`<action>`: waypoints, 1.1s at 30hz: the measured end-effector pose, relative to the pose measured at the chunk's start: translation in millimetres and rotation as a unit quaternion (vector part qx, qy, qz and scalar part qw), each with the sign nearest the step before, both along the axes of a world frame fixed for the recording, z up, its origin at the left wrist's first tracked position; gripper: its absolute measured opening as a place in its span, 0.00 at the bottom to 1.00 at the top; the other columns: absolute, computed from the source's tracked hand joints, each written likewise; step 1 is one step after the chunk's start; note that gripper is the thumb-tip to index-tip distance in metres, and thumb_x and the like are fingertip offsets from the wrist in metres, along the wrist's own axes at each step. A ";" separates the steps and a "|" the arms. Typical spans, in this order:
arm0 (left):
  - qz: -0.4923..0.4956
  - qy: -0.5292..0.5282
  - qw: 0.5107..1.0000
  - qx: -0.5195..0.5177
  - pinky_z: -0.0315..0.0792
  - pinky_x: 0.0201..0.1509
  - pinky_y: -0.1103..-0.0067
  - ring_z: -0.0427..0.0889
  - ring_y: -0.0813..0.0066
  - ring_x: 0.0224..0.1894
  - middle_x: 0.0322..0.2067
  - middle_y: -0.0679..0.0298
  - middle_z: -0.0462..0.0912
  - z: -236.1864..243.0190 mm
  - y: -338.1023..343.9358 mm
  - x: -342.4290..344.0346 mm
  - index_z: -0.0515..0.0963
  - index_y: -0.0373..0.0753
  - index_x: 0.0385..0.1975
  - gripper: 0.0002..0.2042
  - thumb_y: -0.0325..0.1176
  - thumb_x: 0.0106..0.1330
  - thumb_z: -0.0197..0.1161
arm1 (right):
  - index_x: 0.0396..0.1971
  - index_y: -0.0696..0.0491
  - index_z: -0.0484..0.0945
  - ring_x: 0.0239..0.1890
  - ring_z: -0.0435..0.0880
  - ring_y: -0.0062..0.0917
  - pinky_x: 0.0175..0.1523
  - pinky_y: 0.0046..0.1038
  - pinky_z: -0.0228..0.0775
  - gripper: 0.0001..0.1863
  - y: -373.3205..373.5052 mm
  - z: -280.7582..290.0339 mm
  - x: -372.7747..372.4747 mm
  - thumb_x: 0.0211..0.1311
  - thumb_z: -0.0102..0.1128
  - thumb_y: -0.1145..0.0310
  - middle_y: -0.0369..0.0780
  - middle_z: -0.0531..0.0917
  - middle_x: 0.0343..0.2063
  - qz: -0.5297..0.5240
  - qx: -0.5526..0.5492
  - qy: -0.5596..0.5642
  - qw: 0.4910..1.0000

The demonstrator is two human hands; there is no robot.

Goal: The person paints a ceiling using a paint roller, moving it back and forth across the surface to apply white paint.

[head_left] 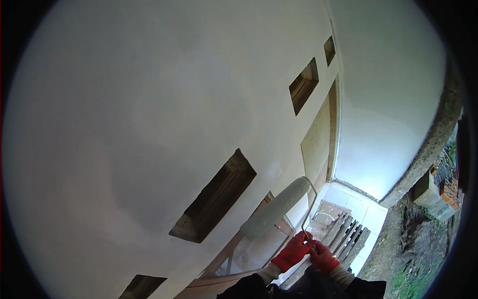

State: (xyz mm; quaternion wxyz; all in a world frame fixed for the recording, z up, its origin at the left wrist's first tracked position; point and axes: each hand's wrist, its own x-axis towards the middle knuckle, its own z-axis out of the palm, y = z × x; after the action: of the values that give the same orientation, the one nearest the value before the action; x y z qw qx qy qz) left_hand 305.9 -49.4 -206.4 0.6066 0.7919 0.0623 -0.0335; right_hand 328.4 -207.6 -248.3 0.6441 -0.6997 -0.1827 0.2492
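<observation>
A paint roller (279,207) with a long whitish sleeve and a bent wire frame is held up in front of me, slanting along the white surface. Whether its sleeve touches that surface, I cannot tell. My left hand (293,252), in a red glove, is closed at the lower end of the wire. Just to its right and touching it, my right hand (323,257), also red-gloved, is closed around the roller's handle. Most of the handle is hidden by the gloves.
A white plastered wall (124,99) with several dark recessed openings fills the left. A slatted wooden bench (348,236) stands below on white tiles (374,214). Beyond the tiled edge are dirt, grass and a block with orange bricks (449,193). A doorway (318,137) lies farther off.
</observation>
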 end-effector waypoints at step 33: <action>0.132 0.159 0.967 -0.149 0.73 0.37 0.76 0.79 0.73 0.32 0.32 0.61 0.79 -84.0 6.3 54.4 0.72 0.37 0.45 0.13 0.35 0.64 0.61 | 0.39 0.55 0.77 0.29 0.81 0.21 0.35 0.28 0.73 0.12 4.6 -37.5 85.9 0.59 0.62 0.64 0.42 0.82 0.26 0.087 -0.170 -0.036 0.981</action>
State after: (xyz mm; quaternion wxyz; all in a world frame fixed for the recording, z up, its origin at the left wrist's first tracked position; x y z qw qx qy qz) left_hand 360.3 -43.1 -290.3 0.6992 0.6616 0.2564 -0.0876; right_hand 414.2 -202.9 -285.8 0.4850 -0.7889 -0.2208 0.3062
